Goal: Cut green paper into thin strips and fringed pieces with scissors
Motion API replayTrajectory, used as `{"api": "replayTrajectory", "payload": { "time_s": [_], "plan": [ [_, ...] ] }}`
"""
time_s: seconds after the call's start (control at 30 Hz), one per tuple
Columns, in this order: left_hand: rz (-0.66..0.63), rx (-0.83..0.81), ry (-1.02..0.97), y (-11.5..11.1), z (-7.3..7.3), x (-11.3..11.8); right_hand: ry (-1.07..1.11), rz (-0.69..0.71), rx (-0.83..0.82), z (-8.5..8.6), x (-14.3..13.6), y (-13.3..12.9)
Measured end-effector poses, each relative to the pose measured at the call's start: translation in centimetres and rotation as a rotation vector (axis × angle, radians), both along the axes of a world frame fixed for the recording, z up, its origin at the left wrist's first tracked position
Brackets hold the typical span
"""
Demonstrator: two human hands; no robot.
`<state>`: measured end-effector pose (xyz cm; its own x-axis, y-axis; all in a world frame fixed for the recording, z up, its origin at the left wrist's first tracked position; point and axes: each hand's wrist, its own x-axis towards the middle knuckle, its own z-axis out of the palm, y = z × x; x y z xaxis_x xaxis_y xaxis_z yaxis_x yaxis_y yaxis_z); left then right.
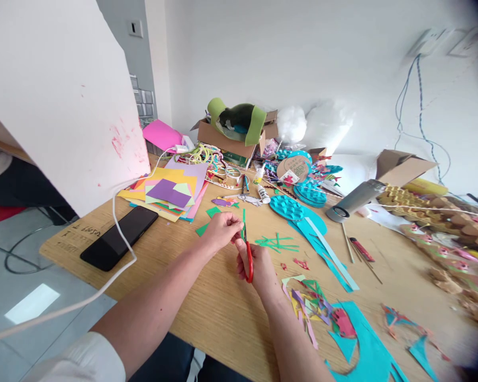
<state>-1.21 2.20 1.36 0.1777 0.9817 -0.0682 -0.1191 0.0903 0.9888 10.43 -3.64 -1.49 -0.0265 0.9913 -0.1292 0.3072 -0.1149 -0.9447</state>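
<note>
Near the middle of the table, my left hand (224, 229) pinches a narrow green paper strip (244, 216) that points upward. My right hand (258, 267) is closed round the red handles of a pair of scissors (249, 262), whose blades are at the strip, close to my left fingertips. Just right of the hands lies a loose pile of thin green strips (278, 242). Green paper pieces (202, 229) lie left of my left hand, partly behind it.
A black phone (119, 237) and a white cable (115, 212) are at the left. Coloured paper sheets (169, 192) are stacked behind. Paper scraps (306, 305), blue paper (366, 339) and a metal flask (356, 200) stand or lie to the right. A cardboard box (223, 139) is at the back.
</note>
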Motion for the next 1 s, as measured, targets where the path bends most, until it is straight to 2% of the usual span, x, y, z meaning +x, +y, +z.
{"api": "replayTrajectory", "payload": {
  "time_s": [0.47,1.0],
  "plan": [
    [0.02,-0.042,-0.018,0.1,0.6,-0.1,-0.009,0.048,0.013,-0.2,0.1,0.0],
    [0.008,0.02,-0.032,0.2,-0.5,0.1,-0.046,0.044,0.026,0.2,0.0,0.0]
  ]
}}
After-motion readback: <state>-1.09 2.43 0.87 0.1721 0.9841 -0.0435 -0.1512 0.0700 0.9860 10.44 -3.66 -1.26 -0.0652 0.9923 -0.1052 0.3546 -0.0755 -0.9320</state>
